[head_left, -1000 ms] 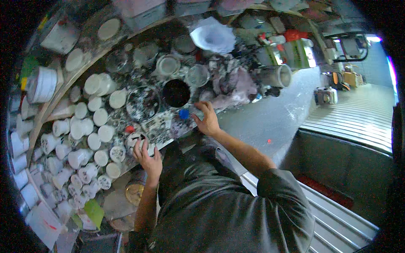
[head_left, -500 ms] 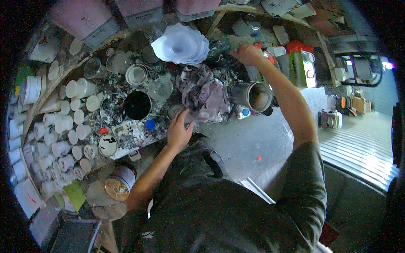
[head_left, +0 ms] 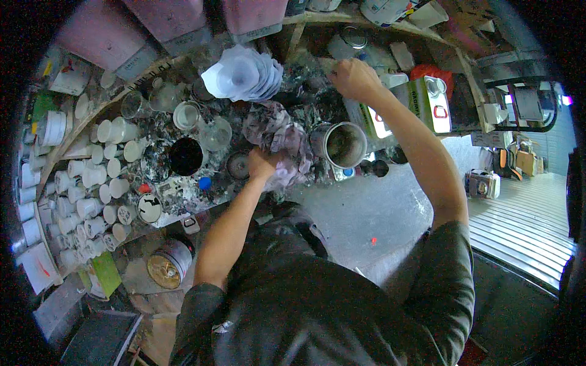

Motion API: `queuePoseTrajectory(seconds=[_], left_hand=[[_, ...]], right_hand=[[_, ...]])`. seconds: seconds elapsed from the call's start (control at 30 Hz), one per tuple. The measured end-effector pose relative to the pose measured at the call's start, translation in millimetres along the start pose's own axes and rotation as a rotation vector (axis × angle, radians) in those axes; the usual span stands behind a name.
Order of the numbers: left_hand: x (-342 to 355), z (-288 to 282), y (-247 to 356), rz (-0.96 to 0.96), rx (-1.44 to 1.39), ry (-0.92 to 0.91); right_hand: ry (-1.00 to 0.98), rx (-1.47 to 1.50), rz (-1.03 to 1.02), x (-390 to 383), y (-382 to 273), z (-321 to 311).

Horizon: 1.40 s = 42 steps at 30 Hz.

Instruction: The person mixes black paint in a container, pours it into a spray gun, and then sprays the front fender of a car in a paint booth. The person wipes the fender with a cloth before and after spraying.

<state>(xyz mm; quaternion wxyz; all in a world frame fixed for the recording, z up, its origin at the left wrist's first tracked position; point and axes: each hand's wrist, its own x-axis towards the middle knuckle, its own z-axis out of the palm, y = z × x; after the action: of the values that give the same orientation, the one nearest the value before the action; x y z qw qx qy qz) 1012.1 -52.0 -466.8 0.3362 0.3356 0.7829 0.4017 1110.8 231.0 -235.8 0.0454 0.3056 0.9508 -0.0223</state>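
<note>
My left hand (head_left: 264, 163) presses against a crumpled, paint-stained greyish rag (head_left: 287, 146), its fingers curled into the folds and partly hidden. At the back of the bench my right hand (head_left: 355, 80) is closed in a fist-like grip; whatever it may hold is hidden. Between the two hands stands a wide can (head_left: 317, 144) with a dirty inside. Close to my left hand is a round dark-centred container (head_left: 237, 165). Behind the rag sits a stack of white paper cone strainers (head_left: 247, 74).
Green-and-white rectangular tins (head_left: 430, 104) stand by my right forearm. A black-filled tub (head_left: 185, 157), a blue cap (head_left: 205, 183) and clear cups (head_left: 215, 134) lie to the left. Many white cups (head_left: 91, 177) crowd the far left. A gold-topped can (head_left: 168, 265) stands lower left.
My left hand has moved from beside the rag into its folds. The right hand has closed more and stays at the back. The whole view has shifted slightly.
</note>
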Motion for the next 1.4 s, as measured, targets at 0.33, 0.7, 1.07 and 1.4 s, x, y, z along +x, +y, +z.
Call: queuePoseTrajectory(seconds=[0.33,0.7,1.07,1.4], left_hand=[[-19,-35,6,-0.635,-1.121,-0.335],[-35,46,-98,-0.634,-1.080,-0.471],[62,134,-85,0.002,0.437,-0.083],[27,40,3,0.101,0.461,-0.631]], right_hand=[[0.353,0.141,0.118,-161,-117,-13],[0.120,0.688,0.731,-226,-224,229],[0.133,0.796,0.547,-265,-198,195],[-0.029,1.060,0.718,-417,-175,123]])
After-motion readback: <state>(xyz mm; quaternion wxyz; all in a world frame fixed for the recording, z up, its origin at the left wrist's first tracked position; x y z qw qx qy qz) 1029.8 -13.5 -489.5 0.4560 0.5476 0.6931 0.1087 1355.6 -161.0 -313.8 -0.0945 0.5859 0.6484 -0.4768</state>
